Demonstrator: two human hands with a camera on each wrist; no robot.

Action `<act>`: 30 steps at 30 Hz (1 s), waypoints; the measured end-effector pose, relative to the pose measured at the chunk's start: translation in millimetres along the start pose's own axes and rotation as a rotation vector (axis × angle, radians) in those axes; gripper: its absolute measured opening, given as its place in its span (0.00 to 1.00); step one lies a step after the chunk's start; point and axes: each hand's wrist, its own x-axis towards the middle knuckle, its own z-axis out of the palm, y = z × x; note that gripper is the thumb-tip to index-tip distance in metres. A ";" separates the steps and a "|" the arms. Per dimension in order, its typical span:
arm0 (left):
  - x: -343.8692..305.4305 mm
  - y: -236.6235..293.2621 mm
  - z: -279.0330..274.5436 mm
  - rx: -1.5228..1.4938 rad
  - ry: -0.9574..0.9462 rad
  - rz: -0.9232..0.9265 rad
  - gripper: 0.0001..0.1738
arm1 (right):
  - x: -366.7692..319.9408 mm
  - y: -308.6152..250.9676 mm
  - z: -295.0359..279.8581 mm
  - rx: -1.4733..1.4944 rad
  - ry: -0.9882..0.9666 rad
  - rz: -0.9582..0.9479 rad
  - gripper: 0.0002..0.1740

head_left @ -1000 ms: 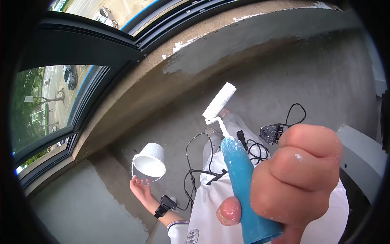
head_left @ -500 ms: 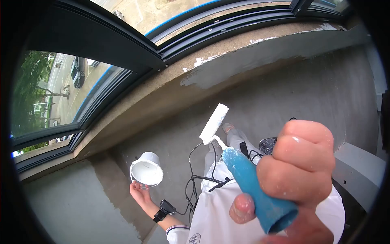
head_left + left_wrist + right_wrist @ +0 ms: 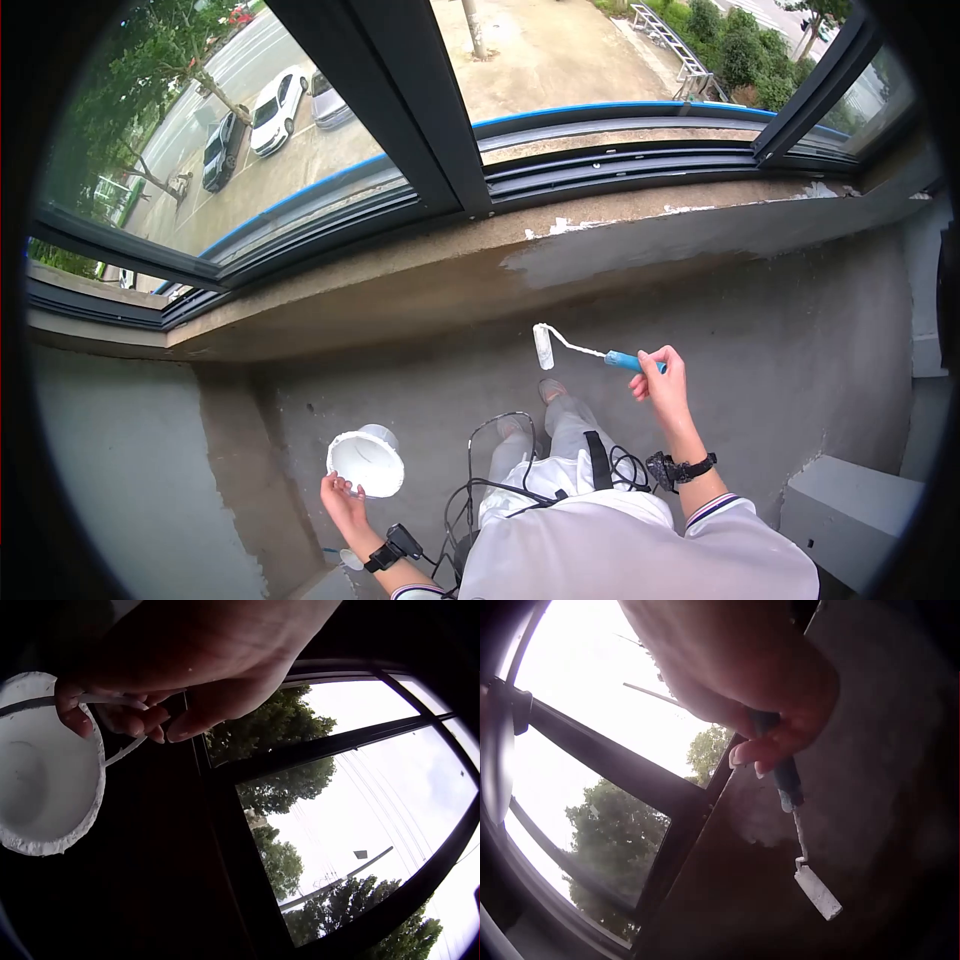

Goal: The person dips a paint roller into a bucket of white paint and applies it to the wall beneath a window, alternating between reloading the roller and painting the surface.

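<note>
My right hand (image 3: 664,388) grips the blue handle of a small paint roller (image 3: 544,347), held out ahead of the body. White paint coats the roller's sleeve and wire frame. In the right wrist view the fingers curl round the handle and the roller (image 3: 819,894) points down. On the left, my left hand (image 3: 345,500) holds a white bucket (image 3: 366,464) by its thin handle (image 3: 124,752), with the bucket's mouth tipped toward the head camera. Inside, the bucket (image 3: 45,772) is white, and its rim is crusted with paint.
A low wall (image 3: 620,245) under the dark-framed windows (image 3: 620,160) carries a grey patch and white paint along its ledge (image 3: 400,270). Black cables (image 3: 470,500) hang at the person's waist. A grey boxy ledge (image 3: 850,510) stands at the right.
The right hand has moved away from the head camera toward the wall, and the roller now points left with its sleeve hanging down. The view has tilted up to the windows. The left hand still holds the bucket.
</note>
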 end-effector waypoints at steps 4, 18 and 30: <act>13.3 15.5 -1.3 -0.042 -0.031 0.002 0.07 | -53.7 -50.8 -34.3 -0.004 -0.384 0.020 0.11; 41.1 19.5 -21.8 -0.012 -0.142 -0.001 0.06 | -70.2 38.5 105.1 -0.174 -0.483 0.123 0.21; 51.6 -5.2 -21.8 0.041 -0.251 -0.002 0.06 | -96.1 22.5 119.9 -0.004 -0.362 0.073 0.11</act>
